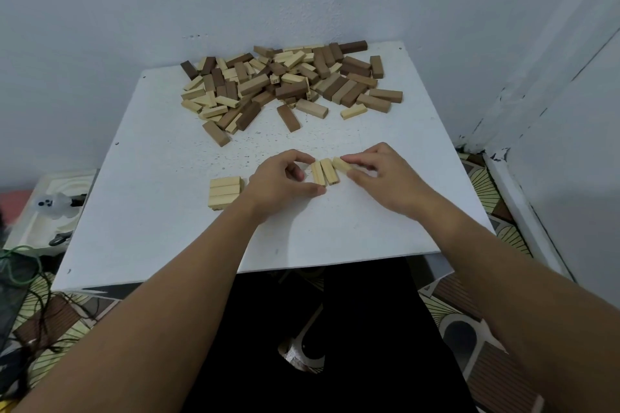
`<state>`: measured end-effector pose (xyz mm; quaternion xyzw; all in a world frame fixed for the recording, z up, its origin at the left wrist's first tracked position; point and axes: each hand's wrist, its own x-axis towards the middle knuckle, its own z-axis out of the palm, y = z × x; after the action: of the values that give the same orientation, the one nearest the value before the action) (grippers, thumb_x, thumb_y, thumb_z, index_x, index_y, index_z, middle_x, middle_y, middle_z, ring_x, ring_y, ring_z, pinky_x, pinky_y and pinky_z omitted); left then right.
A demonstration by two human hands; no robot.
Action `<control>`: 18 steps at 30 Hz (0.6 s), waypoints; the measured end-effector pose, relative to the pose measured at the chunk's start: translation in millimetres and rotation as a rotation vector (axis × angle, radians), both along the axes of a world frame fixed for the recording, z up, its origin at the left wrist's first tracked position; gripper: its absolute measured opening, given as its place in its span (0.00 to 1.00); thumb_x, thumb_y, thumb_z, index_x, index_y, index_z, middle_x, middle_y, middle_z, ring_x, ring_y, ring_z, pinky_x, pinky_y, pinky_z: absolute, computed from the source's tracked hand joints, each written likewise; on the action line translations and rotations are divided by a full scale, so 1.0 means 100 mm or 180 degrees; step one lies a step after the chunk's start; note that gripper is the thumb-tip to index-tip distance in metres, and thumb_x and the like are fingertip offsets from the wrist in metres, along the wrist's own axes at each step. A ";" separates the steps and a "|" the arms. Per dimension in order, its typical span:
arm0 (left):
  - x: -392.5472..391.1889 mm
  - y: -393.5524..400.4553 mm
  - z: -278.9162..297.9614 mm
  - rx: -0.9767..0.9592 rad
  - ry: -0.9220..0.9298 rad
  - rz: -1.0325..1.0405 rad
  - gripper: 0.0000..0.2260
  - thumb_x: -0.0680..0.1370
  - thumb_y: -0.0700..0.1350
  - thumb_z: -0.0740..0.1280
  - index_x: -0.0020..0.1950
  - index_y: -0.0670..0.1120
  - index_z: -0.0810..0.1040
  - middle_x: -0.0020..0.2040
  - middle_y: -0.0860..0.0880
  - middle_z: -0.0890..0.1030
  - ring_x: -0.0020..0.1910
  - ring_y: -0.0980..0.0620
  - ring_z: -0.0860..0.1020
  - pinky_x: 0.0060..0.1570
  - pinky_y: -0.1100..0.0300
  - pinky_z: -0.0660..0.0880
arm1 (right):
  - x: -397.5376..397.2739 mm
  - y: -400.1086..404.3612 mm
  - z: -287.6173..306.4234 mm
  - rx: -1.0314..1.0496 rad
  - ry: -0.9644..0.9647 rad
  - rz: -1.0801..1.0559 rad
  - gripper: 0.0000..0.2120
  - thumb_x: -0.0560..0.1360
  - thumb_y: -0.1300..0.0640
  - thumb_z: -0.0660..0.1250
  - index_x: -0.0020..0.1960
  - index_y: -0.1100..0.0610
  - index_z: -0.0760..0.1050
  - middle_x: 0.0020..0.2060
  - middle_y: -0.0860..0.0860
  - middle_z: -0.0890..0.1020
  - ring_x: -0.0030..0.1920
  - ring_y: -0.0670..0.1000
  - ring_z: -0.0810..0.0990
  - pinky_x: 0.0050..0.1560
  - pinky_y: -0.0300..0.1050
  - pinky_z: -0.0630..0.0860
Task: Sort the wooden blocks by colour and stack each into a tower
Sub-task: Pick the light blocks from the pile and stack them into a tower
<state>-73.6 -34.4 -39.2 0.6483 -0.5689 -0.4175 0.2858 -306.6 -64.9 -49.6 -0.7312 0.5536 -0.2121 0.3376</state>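
Pinching pale block [341,164], R hand [385,178].

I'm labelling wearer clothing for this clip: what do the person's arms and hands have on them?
Nothing visible: the left hand and right hand are bare, with no gloves, rings, watch or bracelets showing. Both forearms are uncovered up to the frame edge, no sleeves in view.

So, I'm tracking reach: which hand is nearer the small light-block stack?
Left. The left hand sits just right of the light-block stack; the right hand is farther right.
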 end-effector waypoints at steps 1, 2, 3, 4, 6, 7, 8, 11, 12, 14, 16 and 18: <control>0.00 0.00 0.00 0.0005 -0.0012 0.0007 0.23 0.66 0.51 0.85 0.58 0.59 0.83 0.44 0.53 0.78 0.42 0.55 0.76 0.48 0.53 0.76 | 0.01 0.01 -0.02 -0.0055 -0.0112 -0.0121 0.16 0.82 0.50 0.67 0.69 0.45 0.79 0.54 0.46 0.73 0.56 0.46 0.75 0.64 0.42 0.71; 0.00 0.00 -0.01 0.0002 -0.0027 0.0013 0.23 0.65 0.53 0.85 0.57 0.60 0.83 0.44 0.53 0.78 0.42 0.55 0.76 0.49 0.53 0.76 | 0.03 0.03 -0.04 -0.0164 -0.0145 -0.0225 0.15 0.82 0.51 0.68 0.68 0.46 0.80 0.51 0.46 0.74 0.51 0.44 0.75 0.61 0.42 0.73; -0.01 0.00 -0.01 -0.0004 -0.0053 0.0023 0.23 0.64 0.55 0.85 0.57 0.62 0.83 0.44 0.54 0.78 0.42 0.55 0.77 0.50 0.52 0.76 | 0.06 0.05 -0.06 -0.0306 -0.0124 -0.0291 0.15 0.82 0.51 0.69 0.68 0.46 0.80 0.48 0.45 0.75 0.47 0.44 0.76 0.61 0.45 0.75; -0.01 0.00 -0.02 -0.0012 -0.0080 0.0032 0.23 0.64 0.56 0.85 0.56 0.63 0.83 0.44 0.55 0.78 0.42 0.55 0.77 0.50 0.51 0.76 | 0.10 0.07 -0.09 -0.0442 -0.0104 -0.0329 0.15 0.81 0.51 0.69 0.67 0.46 0.80 0.46 0.44 0.76 0.45 0.44 0.76 0.61 0.49 0.76; -0.01 0.00 -0.02 -0.0013 -0.0092 0.0027 0.23 0.64 0.56 0.85 0.57 0.62 0.83 0.44 0.54 0.78 0.43 0.55 0.76 0.49 0.52 0.74 | 0.14 0.10 -0.12 -0.0633 -0.0128 -0.0393 0.16 0.80 0.50 0.70 0.67 0.47 0.80 0.42 0.43 0.78 0.42 0.44 0.77 0.61 0.55 0.76; -0.02 0.00 -0.01 0.0001 -0.0091 0.0019 0.24 0.65 0.55 0.85 0.57 0.62 0.83 0.44 0.54 0.77 0.43 0.55 0.76 0.49 0.53 0.73 | 0.14 0.11 -0.14 -0.0698 -0.0179 -0.0436 0.16 0.80 0.50 0.71 0.67 0.48 0.80 0.42 0.43 0.79 0.41 0.44 0.77 0.61 0.55 0.76; -0.02 -0.01 -0.01 0.0015 -0.0100 0.0015 0.24 0.65 0.55 0.85 0.58 0.62 0.83 0.44 0.54 0.77 0.43 0.55 0.76 0.49 0.54 0.73 | 0.14 0.12 -0.14 -0.0755 -0.0238 -0.0480 0.15 0.80 0.50 0.71 0.65 0.49 0.81 0.41 0.43 0.79 0.41 0.44 0.77 0.60 0.55 0.77; -0.02 -0.01 -0.01 0.0022 -0.0139 -0.0010 0.25 0.66 0.55 0.84 0.60 0.62 0.82 0.44 0.54 0.77 0.43 0.54 0.76 0.48 0.54 0.72 | 0.14 0.14 -0.15 -0.0867 -0.0279 -0.0527 0.11 0.77 0.47 0.74 0.56 0.50 0.85 0.39 0.41 0.77 0.42 0.45 0.77 0.55 0.53 0.78; -0.02 -0.02 -0.01 0.0015 -0.0155 -0.0023 0.26 0.66 0.56 0.84 0.62 0.62 0.82 0.44 0.53 0.77 0.43 0.54 0.76 0.47 0.54 0.72 | 0.14 0.14 -0.15 -0.0845 -0.0243 -0.0515 0.11 0.76 0.45 0.74 0.55 0.50 0.86 0.40 0.40 0.77 0.43 0.45 0.78 0.54 0.52 0.78; -0.02 -0.03 -0.02 0.0024 -0.0200 -0.0036 0.27 0.65 0.57 0.84 0.63 0.63 0.82 0.44 0.54 0.76 0.43 0.54 0.76 0.47 0.53 0.72 | 0.14 0.13 -0.14 -0.0738 -0.0213 -0.0503 0.13 0.75 0.43 0.75 0.54 0.49 0.86 0.41 0.40 0.77 0.45 0.45 0.78 0.53 0.49 0.78; -0.02 -0.04 -0.02 0.0056 -0.0203 -0.0040 0.27 0.65 0.58 0.84 0.62 0.64 0.82 0.43 0.54 0.76 0.42 0.54 0.76 0.46 0.53 0.71 | 0.12 0.13 -0.09 -0.0609 -0.0244 -0.0486 0.14 0.74 0.43 0.75 0.55 0.49 0.84 0.42 0.42 0.78 0.44 0.45 0.77 0.52 0.47 0.78; -0.02 -0.05 -0.02 0.0086 -0.0238 -0.0044 0.27 0.64 0.59 0.84 0.62 0.64 0.82 0.43 0.54 0.77 0.42 0.54 0.76 0.47 0.53 0.71 | 0.07 0.14 0.00 -0.0393 -0.0306 -0.0363 0.18 0.75 0.45 0.76 0.62 0.49 0.81 0.44 0.45 0.78 0.45 0.46 0.77 0.49 0.43 0.78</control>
<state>-75.5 -39.0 -41.5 0.6633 -0.5780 -0.4026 0.2527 -299.4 -50.7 -49.3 -0.7068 0.5634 -0.2996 0.3054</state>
